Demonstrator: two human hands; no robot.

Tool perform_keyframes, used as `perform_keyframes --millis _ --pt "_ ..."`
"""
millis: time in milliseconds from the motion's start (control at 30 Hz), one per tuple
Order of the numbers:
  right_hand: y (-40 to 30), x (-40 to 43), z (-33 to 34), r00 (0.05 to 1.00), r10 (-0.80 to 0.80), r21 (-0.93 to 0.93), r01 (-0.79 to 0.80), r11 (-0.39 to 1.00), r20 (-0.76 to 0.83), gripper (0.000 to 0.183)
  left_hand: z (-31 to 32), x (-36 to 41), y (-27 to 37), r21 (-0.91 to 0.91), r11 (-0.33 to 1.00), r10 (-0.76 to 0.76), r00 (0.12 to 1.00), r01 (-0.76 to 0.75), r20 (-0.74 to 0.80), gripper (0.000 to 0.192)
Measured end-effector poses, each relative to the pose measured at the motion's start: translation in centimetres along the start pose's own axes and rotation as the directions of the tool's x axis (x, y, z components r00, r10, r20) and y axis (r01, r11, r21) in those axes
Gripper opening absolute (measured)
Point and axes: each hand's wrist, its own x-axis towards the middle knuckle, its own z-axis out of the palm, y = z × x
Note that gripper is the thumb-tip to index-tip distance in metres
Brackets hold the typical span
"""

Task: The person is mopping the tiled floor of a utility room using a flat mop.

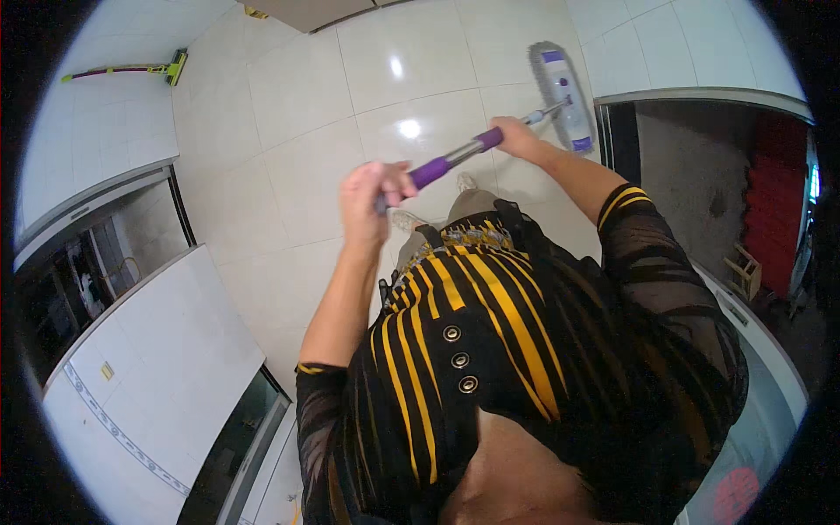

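A flat mop with a purple and metal handle (464, 154) slants across in front of me. My left hand (373, 191) is at the upper end of the handle, its fingers curled loosely around it and slightly blurred. Farther down, my right hand (516, 136) grips the shaft just below the second purple sleeve. The mop head (566, 98), white and purple with a grey fringed pad, lies on the tiled floor beside the right-hand wall, beyond my right hand.
Glossy cream tiles (302, 157) cover the floor. A green-headed sponge mop (176, 67) leans at the left wall. An open doorway (689, 190) is on the right, with a small wooden stool (745, 270) beyond it. A cabinet (308, 13) stands at the far side.
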Motion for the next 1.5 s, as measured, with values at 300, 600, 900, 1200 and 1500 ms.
perform_keyframes --millis 300,600,900,1200,1500 --pt "-1.5 0.3 14.2 0.987 0.157 -0.168 -0.161 0.973 -0.037 0.008 -12.0 -5.1 -8.1 -0.214 0.943 -0.248 0.967 0.256 0.062 0.040" --pt "-13.7 2.8 12.3 0.884 -0.121 -0.106 0.188 0.976 0.451 0.010 -9.8 -14.2 4.0 -0.353 0.935 -0.269 0.682 0.018 -0.680 0.042" --pt "-40.6 0.2 22.4 0.435 -0.472 0.269 0.450 0.851 0.767 0.020 -13.5 -29.7 20.4 0.329 0.944 0.326 0.232 -0.027 -0.916 0.044" --pt "-34.7 0.2 21.3 0.711 -0.437 0.196 0.399 0.896 0.551 0.020 -15.3 -27.9 15.5 0.507 0.859 0.466 0.523 -0.073 -0.714 0.038" --pt "-32.1 0.8 25.2 0.738 -0.337 0.100 0.347 0.933 0.585 0.018 -18.1 -29.2 11.0 0.332 0.943 0.278 0.605 -0.025 -0.746 0.034"
